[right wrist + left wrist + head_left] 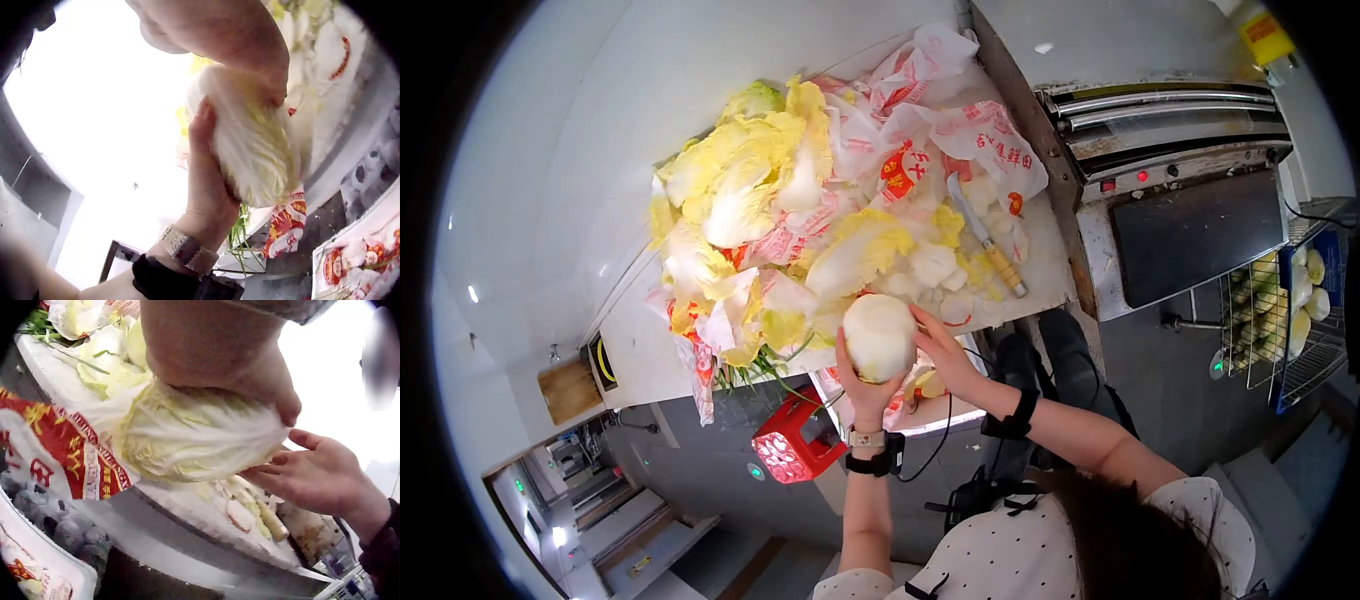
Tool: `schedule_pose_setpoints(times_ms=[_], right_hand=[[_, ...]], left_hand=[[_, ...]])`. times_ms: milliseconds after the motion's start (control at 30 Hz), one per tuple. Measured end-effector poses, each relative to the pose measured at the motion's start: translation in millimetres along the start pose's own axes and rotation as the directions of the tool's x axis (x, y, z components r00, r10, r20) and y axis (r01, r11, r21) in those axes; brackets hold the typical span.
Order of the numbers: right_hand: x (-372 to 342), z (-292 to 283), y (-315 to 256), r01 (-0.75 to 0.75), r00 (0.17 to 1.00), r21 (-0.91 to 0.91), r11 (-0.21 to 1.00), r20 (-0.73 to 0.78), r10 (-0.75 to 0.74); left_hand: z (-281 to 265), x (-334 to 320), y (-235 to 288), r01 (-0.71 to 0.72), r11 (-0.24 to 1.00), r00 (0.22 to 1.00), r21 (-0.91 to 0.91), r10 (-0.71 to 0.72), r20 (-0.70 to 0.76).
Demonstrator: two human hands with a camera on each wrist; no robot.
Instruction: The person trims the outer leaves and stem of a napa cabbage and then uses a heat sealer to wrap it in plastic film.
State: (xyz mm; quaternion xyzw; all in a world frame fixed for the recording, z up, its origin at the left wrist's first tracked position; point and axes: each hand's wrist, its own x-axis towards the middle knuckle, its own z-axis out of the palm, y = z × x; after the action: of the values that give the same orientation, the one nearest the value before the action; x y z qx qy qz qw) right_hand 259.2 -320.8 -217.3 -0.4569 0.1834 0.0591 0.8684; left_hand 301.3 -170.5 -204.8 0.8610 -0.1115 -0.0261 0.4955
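A trimmed, pale napa cabbage (880, 340) is held in front of the counter's near edge. My left hand (865, 390) grips it from the left and below, the thumb along its side in the right wrist view. The right hand (945, 355) rests against its other side. In the left wrist view, that hand's fingers (265, 478) reach, mostly straight, to the cabbage's base end. Behind it lie loose yellow-white cabbage leaves (860, 250), a heap of leaves (745, 170), and crumpled white plastic bags (985, 140) with red print. A knife (1005, 270) with a wooden handle lies right of the leaves.
Below the counter's edge stands a white bin (322, 278) holding printed bags and scraps. A red stool (785, 440) is left of it. Green stalks (765, 370) hang over the edge. A wrapping machine (1200, 235) and a wire rack of vegetables (1265, 310) stand right.
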Motion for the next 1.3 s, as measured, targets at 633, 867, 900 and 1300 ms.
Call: schedule_pose_setpoints(times_ms=[633, 867, 900, 1300], right_hand=[[-141.6, 29.5, -196.0, 0.652, 0.747, -0.664, 0.367, 0.476, -0.465], [-169.1, -51.5, -226.7, 0.505, 0.811, -0.769, 0.391, 0.268, -0.520], [-168.3, -67.3, -234.0, 0.513, 0.810, -0.757, 0.404, 0.272, -0.519], [-199.7, -302.5, -330.7, 0.450, 0.870, -0.711, 0.540, 0.214, -0.443]], left_hand=[[-44.5, -11.8, 144.4, 0.463, 0.046, 0.886, -0.885, -0.009, 0.463], [33.6, -6.0, 230.4, 0.343, 0.450, 0.881, -0.825, 0.150, 0.448], [47.7, -2.7, 233.9, 0.343, 0.485, 0.884, -0.805, 0.125, 0.451], [211.4, 65.1, 375.0, 0.194, 0.675, 0.951, -0.712, 0.050, 0.306]])
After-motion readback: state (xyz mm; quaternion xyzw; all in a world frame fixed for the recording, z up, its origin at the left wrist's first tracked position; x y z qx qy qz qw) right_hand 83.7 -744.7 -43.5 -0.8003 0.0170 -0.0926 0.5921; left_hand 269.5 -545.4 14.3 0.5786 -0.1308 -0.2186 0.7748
